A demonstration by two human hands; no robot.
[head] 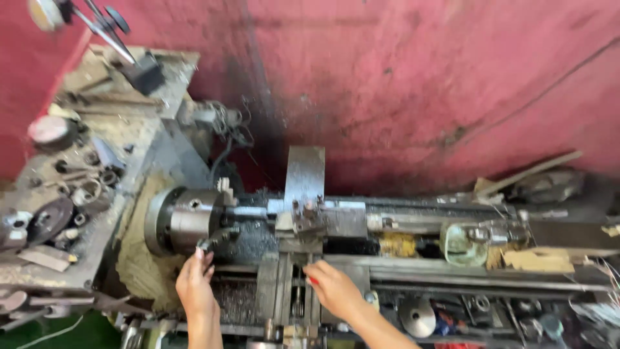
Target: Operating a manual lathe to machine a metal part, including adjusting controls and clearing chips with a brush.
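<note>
I look down on an old grey metal lathe (361, 220) standing against a red wall. My left hand (196, 284) reaches up to the round steel chuck (184, 220), its fingertips on a dark chuck key (216, 239) at the chuck's lower front. A short shiny bar (252, 212) sticks out of the chuck toward the tool post (307, 216). My right hand (332, 289) lies on the carriage (287, 284) just below the tool post, fingers bent down over the cross slide; whether it grips a handle I cannot tell.
The headstock top (77, 187) at the left is littered with gears, discs and small tools. A dial gauge on a stand (97, 26) sits at the top left. The tailstock (478, 236), cardboard scraps and metal parts crowd the right end.
</note>
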